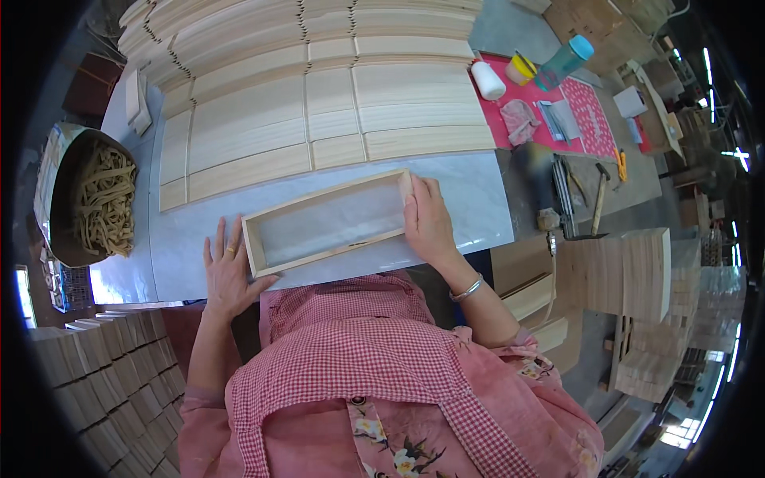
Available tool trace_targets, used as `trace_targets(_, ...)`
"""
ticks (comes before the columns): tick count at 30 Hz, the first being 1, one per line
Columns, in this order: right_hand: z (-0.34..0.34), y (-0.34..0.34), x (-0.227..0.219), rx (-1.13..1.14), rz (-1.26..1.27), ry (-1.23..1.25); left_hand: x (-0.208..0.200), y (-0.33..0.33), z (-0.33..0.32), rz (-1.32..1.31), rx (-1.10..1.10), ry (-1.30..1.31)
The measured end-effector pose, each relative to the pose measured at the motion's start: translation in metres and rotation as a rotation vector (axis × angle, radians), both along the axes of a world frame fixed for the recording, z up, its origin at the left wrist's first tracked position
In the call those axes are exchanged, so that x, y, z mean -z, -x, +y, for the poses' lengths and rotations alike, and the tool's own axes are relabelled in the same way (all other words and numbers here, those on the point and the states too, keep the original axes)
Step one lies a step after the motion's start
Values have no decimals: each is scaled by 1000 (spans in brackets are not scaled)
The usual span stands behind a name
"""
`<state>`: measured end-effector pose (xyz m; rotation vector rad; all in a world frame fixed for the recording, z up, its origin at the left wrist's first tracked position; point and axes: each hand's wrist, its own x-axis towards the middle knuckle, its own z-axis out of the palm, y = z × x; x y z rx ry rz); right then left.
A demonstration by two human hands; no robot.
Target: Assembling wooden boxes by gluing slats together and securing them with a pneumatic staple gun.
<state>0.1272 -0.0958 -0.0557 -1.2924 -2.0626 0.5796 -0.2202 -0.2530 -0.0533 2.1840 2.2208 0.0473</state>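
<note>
A long, narrow, pale wooden frame (327,193) rests slightly slanted at the near edge of the grey-white table (470,199). Inside it shows a smooth greyish surface; whether that is the tabletop or a thin panel I cannot tell. My right hand (430,225) grips its right end, thumb on the near side and fingers around the outside. Beside the left end lies my left hand (227,277), fingers spread flat on the table, its thumb at the frame's near left corner. Beyond the frame are stacked, grooved pale wooden boards (247,131).
On the left stands a bin of tan strips (107,199). At the far right, a pink cloth (590,119) holds a teal bottle (566,62), a white bottle (488,81) and a yellow cup (520,69). A hammer (600,199) lies nearer. Wood stacks (613,271) flank the table.
</note>
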Motion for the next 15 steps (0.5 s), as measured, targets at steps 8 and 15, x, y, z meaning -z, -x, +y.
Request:
trace_targets(8,0,6,2,8,13,-36,2,40,8,-703,121,12)
trace_targets(15,-1,-5,23,-21,9,-51,28,34,4,-658,-57,-251)
